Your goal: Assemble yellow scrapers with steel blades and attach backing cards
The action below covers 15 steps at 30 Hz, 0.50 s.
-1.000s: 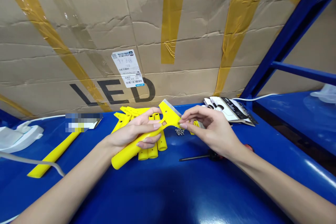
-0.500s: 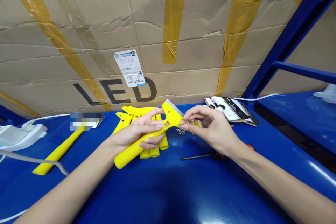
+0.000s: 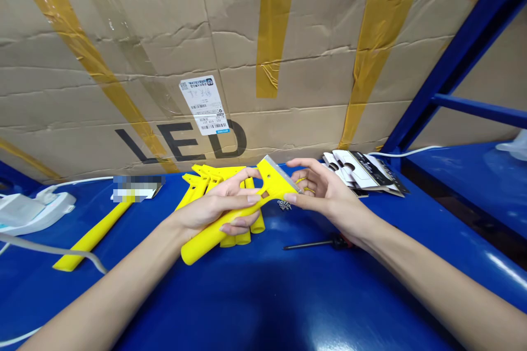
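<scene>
Yellow plastic scraper (image 3: 276, 181), round in the handle and flared at the head, is what we hold raised over the glossy blue tabletop (image 3: 247, 301), between our two hands and in front of the big brown cardboard box (image 3: 313, 55). Our left hand (image 3: 224, 197) is closed round its neck: the thumb lies along the top by the square hole, the index finger reaches up behind the head, and other fingertips wrap the underside of the handle. We likely grip it there to steady the head, which slants up towards our right side so that the thin silvery metal strip (image 3: 283, 171) along its edge faces our other hand.

Our right hand (image 3: 327, 189) is half spread. Its thumb tip meets the lower corner of the head, the index finger stands well apart from the thumb, and the remaining fingers curl loosely; whether any of them presses the back of the head, we cannot tell.

Small silvery ring-shaped metal pieces (image 3: 284, 205) lie just beneath the head, and the dark-shafted screwdriver (image 3: 310, 244) lies near our right wrist, which partly hides its handle; both seem set close for easy reach. Similar yellow plastic handles (image 3: 222, 171) lie heaped behind our left hand, apparently grouped to leave the near side of the tabletop for working.
</scene>
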Each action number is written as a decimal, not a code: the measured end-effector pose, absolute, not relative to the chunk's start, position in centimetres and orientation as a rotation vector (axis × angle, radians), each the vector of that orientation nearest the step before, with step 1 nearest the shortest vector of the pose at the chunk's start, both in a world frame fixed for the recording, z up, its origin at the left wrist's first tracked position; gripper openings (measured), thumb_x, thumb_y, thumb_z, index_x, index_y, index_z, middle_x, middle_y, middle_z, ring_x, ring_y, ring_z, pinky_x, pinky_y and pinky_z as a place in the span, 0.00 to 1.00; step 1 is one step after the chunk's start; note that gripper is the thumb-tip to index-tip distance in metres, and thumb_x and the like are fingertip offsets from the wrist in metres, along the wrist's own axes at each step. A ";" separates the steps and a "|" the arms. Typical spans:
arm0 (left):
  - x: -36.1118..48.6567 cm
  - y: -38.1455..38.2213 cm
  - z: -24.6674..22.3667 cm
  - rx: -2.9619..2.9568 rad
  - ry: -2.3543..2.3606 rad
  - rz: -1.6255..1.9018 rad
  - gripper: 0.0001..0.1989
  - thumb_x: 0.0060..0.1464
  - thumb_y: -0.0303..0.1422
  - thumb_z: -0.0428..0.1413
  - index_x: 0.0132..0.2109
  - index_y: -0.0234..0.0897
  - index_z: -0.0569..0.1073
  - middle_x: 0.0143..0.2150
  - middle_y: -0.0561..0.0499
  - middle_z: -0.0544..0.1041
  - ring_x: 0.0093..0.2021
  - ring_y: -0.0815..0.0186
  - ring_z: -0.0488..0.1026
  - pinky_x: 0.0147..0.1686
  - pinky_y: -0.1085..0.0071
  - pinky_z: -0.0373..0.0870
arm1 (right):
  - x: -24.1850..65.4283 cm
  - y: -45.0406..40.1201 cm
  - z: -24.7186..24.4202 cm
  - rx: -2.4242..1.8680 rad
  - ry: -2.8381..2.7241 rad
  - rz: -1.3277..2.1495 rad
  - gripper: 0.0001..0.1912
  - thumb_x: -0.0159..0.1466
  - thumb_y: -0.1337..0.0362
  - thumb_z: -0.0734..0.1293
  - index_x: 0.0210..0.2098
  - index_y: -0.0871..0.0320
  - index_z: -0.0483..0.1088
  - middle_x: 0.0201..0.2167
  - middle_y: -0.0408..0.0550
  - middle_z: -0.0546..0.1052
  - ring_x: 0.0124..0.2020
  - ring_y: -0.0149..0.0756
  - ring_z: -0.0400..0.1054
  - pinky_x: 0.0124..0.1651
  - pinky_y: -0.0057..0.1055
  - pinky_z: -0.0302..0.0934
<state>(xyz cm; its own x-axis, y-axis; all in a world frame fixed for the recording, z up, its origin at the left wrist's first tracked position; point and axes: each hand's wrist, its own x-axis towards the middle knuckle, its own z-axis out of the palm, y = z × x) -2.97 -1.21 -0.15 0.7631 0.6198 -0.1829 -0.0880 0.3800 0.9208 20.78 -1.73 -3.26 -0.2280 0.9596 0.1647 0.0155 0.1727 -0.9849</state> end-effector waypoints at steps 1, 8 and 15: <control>-3.0 -1.2 -0.2 1.090 0.566 0.486 0.14 0.64 0.31 0.55 0.51 0.45 0.57 0.21 0.61 0.64 0.14 0.77 0.53 0.16 0.82 0.50 | 20.7 -1.8 -3.3 -0.999 -1.495 1.207 0.31 0.53 0.60 0.76 0.54 0.51 0.66 0.41 0.45 0.71 0.35 0.33 0.67 0.39 0.34 0.68; -3.1 -0.8 -0.2 1.084 0.600 0.526 0.14 0.65 0.29 0.53 0.53 0.45 0.57 0.21 0.60 0.64 0.14 0.79 0.53 0.16 0.85 0.50 | 20.9 -1.5 -3.6 -1.061 -1.505 1.100 0.31 0.53 0.55 0.77 0.53 0.53 0.68 0.41 0.45 0.72 0.30 0.30 0.66 0.35 0.33 0.67; -3.6 -0.1 0.2 1.032 0.663 0.621 0.14 0.63 0.26 0.53 0.52 0.43 0.57 0.23 0.57 0.66 0.16 0.78 0.55 0.16 0.86 0.51 | 22.7 -1.4 -3.0 -1.278 -1.947 0.637 0.08 0.65 0.61 0.67 0.34 0.57 0.75 0.29 0.46 0.77 0.30 0.34 0.69 0.33 0.32 0.62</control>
<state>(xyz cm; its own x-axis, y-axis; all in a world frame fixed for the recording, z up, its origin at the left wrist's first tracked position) -3.62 -0.11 0.16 0.6486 0.7344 -0.2000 -0.1516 0.3821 0.9116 22.72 -1.40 -2.98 -0.2581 0.9209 0.2920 0.5701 0.3892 -0.7235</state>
